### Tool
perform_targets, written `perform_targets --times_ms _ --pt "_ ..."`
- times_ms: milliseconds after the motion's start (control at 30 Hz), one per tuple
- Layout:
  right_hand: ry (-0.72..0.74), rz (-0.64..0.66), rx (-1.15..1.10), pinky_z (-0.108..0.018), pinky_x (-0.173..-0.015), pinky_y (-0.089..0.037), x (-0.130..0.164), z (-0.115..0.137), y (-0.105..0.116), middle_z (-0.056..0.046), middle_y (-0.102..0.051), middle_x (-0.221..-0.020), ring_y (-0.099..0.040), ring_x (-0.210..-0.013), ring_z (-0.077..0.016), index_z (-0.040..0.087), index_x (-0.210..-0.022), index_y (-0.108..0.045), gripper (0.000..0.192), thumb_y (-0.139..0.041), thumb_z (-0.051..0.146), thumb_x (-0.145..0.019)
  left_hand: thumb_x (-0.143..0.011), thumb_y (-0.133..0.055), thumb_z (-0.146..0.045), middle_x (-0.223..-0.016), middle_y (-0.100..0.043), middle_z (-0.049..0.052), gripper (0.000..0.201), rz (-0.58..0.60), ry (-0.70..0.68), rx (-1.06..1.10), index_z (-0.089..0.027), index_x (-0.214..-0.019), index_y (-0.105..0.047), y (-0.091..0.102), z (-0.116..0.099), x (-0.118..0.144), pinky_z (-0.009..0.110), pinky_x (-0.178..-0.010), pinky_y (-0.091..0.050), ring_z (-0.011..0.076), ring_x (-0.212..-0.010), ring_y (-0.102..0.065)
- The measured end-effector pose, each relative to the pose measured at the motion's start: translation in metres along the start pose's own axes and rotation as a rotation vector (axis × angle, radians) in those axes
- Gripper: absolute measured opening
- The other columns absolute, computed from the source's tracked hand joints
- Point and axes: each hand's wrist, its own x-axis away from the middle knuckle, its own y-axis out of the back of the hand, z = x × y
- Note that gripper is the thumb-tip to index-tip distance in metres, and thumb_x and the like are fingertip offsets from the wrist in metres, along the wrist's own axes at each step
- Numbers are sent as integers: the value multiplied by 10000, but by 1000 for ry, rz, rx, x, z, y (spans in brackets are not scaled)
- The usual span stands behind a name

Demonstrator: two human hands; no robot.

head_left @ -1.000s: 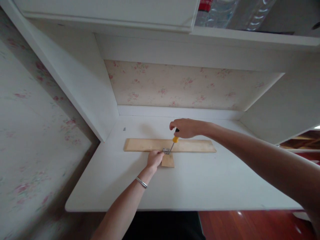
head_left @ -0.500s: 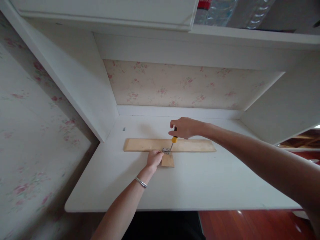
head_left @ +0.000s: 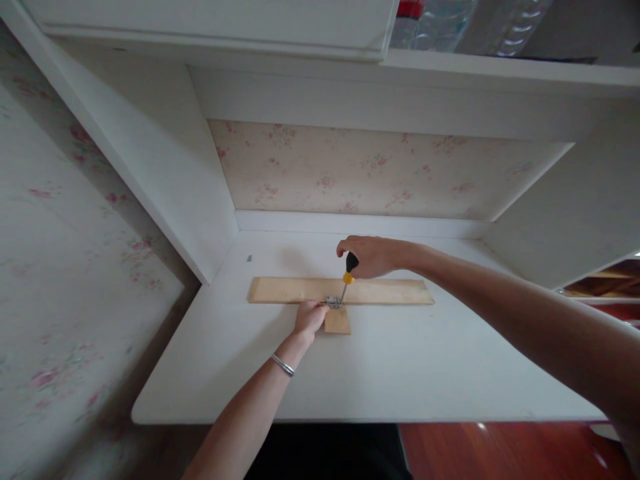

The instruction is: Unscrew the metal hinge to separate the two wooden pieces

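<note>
Where a long pale wooden board (head_left: 285, 289) meets a short pale wooden piece (head_left: 338, 321), a small silver metal hinge (head_left: 333, 302) sits over the joint, apparently placed to bear on both. Screwdriver with black-and-yellow handle and thin metal shaft (head_left: 349, 276): tip down at hinge's right part, shaft slightly tilted, probably to meet a screw; screw itself too small to make out. Right hand (head_left: 370, 256) grips the handle from above, fingers curled round it, likely for turning. Left hand (head_left: 309, 317) has fingers drawn together at hinge's left edge, probably steadying; can't tell if pinching it or only pressing. Silver metal bracelet (head_left: 283, 365) on left wrist. All on a white flat desktop (head_left: 410, 367), which backs the wood. Clear plastic bottles (head_left: 445, 25) on shelf above right.
</note>
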Motion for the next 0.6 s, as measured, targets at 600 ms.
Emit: perform_targets --times_ms 600 --pt "8 -9 55 -288 -673 -420 2 4 7 -94 -656 -1073 -615 -893 -232 216 -1102 -610 403 -584 320 -714 -670 -629 -287 -676 -672 25 158 47 35 96 -148 -613 -677 4 -5 3 221 -559 -360 133 -637 -568"
